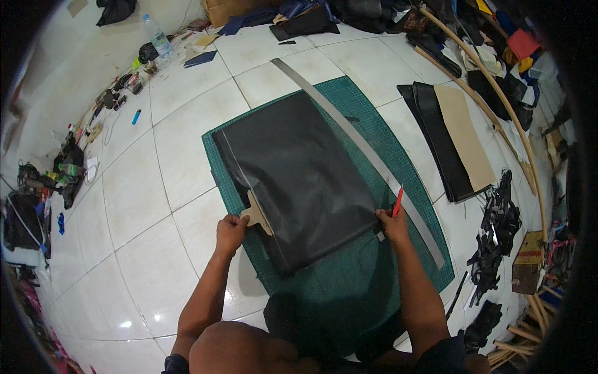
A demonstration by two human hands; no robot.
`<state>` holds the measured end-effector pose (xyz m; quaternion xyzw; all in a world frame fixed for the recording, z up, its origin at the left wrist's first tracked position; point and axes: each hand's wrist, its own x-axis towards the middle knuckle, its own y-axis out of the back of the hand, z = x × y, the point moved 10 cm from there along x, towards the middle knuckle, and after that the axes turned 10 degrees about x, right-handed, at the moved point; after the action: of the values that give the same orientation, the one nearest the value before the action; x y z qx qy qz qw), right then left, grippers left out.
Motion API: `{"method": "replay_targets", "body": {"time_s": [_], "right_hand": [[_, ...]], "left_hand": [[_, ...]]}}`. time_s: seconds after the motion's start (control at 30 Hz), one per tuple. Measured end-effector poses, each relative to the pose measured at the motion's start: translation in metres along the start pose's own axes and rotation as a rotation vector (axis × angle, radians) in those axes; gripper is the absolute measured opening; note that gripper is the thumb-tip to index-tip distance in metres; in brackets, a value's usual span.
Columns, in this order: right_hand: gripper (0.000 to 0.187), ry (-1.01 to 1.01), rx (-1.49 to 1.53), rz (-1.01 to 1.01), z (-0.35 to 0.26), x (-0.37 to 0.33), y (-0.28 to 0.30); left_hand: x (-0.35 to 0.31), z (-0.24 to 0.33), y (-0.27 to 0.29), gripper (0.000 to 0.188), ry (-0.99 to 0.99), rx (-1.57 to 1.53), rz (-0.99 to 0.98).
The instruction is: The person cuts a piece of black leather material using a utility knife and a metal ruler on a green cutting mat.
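A large black sheet of leather-like material [299, 181] lies on a green cutting mat [405, 149]. A pale line runs along its left side. My left hand [232, 233] is closed on the end of a beige cardboard template [254, 215], whose wider part rests at the left edge of the black sheet. At the sheet's lower right corner, my right hand [392, 225] pinches the edge. A slim red tool [398, 202], pen or cutter I cannot tell, sticks up from the same hand. Just beside it, a long metal ruler [355, 128] lies slantwise across the mat.
Folded black and beige material [458, 140] lies on the tiles to the right, above a heap of black scraps [495, 230]. Long wooden poles [486, 62] lean at the far right. A water bottle [157, 37] and a blue lighter [136, 116] are at the far left.
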<state>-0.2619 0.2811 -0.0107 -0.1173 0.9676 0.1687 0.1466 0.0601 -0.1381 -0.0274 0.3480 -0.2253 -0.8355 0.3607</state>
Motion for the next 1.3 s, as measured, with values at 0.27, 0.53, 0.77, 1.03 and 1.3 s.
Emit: {"method": "replay_targets", "body": {"time_s": [0.27, 0.53, 0.77, 1.03, 1.3], "right_hand": [[0.046, -0.033, -0.1, -0.016, 0.0, -0.003, 0.0], [0.049, -0.037, -0.079, 0.008, 0.009, 0.001, 0.005], [0.05, 0.083, -0.37, 0.09, -0.027, -0.003, 0.015], [0.053, 0.291, -0.681, 0.004, -0.001, 0.008, 0.138], [0.052, 0.221, -0.59, -0.149, -0.01, 0.015, 0.134]], "left_hand": [[-0.003, 0.006, -0.01, 0.03, 0.086, -0.41, -0.163], [0.002, -0.007, -0.016, 0.035, 0.067, -0.591, -0.186], [-0.012, -0.084, 0.054, 0.028, 0.146, -0.765, -0.053], [-0.022, -0.138, 0.124, 0.028, 0.219, -0.49, 0.049], [-0.008, -0.144, 0.163, 0.043, 0.186, 0.401, 0.171]]}}
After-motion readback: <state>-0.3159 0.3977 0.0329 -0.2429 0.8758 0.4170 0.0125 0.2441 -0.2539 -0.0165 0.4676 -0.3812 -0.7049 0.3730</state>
